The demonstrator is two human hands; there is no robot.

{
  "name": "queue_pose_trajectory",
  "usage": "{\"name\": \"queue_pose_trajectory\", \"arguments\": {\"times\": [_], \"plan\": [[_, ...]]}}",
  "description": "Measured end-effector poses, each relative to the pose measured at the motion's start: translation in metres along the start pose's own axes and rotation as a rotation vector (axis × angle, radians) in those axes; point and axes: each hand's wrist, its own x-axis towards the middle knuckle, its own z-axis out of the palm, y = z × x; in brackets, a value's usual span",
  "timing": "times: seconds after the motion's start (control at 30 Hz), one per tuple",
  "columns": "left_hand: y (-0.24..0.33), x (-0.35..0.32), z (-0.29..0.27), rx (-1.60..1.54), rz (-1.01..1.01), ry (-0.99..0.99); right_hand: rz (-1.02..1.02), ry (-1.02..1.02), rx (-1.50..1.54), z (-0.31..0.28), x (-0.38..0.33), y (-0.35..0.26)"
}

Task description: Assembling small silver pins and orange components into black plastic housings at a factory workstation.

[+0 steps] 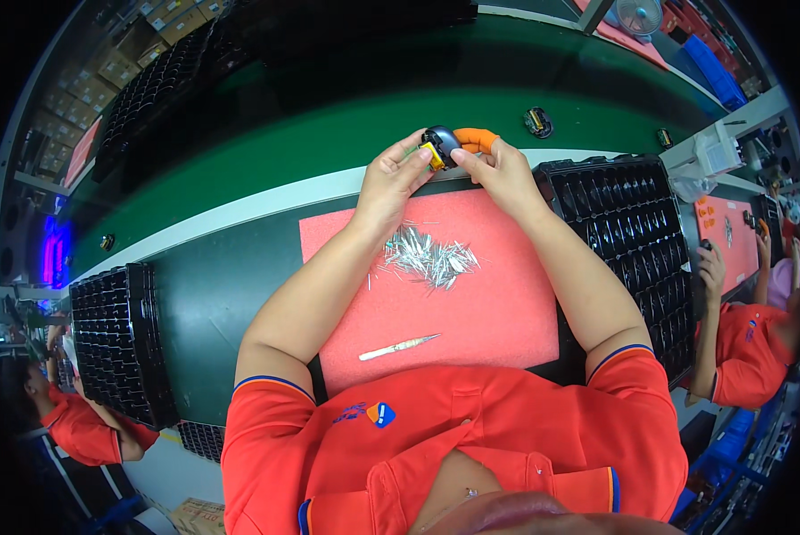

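Both my hands hold up a small rounded device with a dark grey shell, black inner parts and a yellow block, shaped much like a computer mouse. My left hand pinches its left side, thumb on the yellow block. On the other side my right hand grips the grey shell between thumb and fingers, with orange finger covers on it. Below them a pink foam mat carries a heap of thin silvery pieces, too small to name. A pale-handled pointed tool lies nearer my body.
Ahead runs a green conveyor belt bearing another device with its inside exposed. Stacked black trays stand on my right, more black trays on my left. Co-workers in red shirts sit at both sides.
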Motion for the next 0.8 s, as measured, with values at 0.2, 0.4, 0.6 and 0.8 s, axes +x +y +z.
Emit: {"name": "queue_pose_trajectory", "arguments": {"times": [0.2,0.4,0.6,0.8], "plan": [[0.002,0.002,-0.002,0.07,0.049,0.001,0.051,-0.081,0.123,0.0,0.0,-0.003],[0.0,0.003,-0.003,0.088,0.052,0.022,0.05,-0.167,0.141,-0.004,0.004,0.003],[0.008,0.009,-0.013,0.262,0.207,0.058,0.043,-0.14,0.104,-0.001,0.002,0.005],[0.014,0.034,-0.062,0.552,0.297,0.197,0.091,-0.218,-0.059,0.001,-0.002,-0.003]]}}
